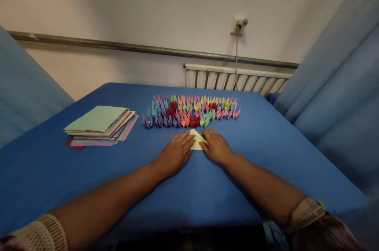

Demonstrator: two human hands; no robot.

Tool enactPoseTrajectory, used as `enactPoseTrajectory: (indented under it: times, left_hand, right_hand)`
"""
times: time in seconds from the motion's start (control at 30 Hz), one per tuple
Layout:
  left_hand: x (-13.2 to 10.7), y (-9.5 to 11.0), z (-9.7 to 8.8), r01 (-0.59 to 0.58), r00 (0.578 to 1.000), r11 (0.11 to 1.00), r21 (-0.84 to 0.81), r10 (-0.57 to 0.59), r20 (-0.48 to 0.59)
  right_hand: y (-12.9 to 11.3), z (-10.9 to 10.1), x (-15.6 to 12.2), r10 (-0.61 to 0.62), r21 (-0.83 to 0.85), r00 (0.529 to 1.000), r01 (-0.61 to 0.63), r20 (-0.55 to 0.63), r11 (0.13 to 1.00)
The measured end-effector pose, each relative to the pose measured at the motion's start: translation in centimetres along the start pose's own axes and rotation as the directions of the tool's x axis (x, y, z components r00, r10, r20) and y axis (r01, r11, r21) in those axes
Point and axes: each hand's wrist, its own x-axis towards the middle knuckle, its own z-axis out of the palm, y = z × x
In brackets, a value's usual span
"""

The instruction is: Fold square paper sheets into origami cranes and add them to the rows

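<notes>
A pale yellow sheet of origami paper (196, 143), folded into a triangle with its point facing away, lies on the blue-covered table (177, 188). My left hand (175, 153) rests on its left side, fingers stretched out flat over that edge; its thumb is hidden. At the right corner, my right hand (217, 145) has its thumb and fingers closed around the paper. Just beyond the fold stand several rows of small folded paper cranes (194, 120) in purple, red, pink, green, yellow and blue.
To the left lies an uneven stack of coloured paper sheets (97, 118), pale green on top. Behind the table are a wall with a metal rail (133, 47), a socket with a plugged-in cord (238, 26) and a white radiator (237, 75). Blue curtains (334, 81) hang at both sides.
</notes>
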Motion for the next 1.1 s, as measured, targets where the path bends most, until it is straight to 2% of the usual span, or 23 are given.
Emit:
enactPoseTrajectory:
  times: [0.17,0.27,0.47,0.67,0.87,1.1]
  left_hand:
    - [0.0,1.4,0.7,0.045,0.982,0.998,-0.044,-0.036,0.183]
    - [-0.2,1.4,0.5,0.09,0.973,0.996,-0.022,-0.083,0.215]
    - [-0.3,1.6,0.4,0.223,0.939,0.975,-0.004,-0.214,0.269]
    - [-0.5,1.6,0.6,0.244,0.953,0.97,-0.011,-0.237,0.189]
    - [-2.2,0.8,-0.4,0.117,0.98,0.993,-0.005,-0.114,0.161]
    - [-5.9,-0.1,-2.6,0.216,0.972,0.976,0.014,-0.216,0.087]
  right_hand:
    - [-0.3,0.3,0.2,0.0,-0.055,1.0,-0.001,-0.012,0.998]
    - [-0.3,0.6,0.3,0.025,-0.083,0.999,-0.028,-0.032,0.996]
    - [-0.3,0.6,0.5,0.174,-0.095,0.984,-0.175,-0.023,0.98]
    - [-1.8,0.5,1.0,0.239,-0.143,0.971,-0.239,-0.02,0.96]
    - [-3.3,0.9,1.3,0.151,-0.111,0.987,-0.155,-0.044,0.982]
    - [-2.6,0.8,1.0,0.157,-0.109,0.986,-0.162,-0.055,0.981]
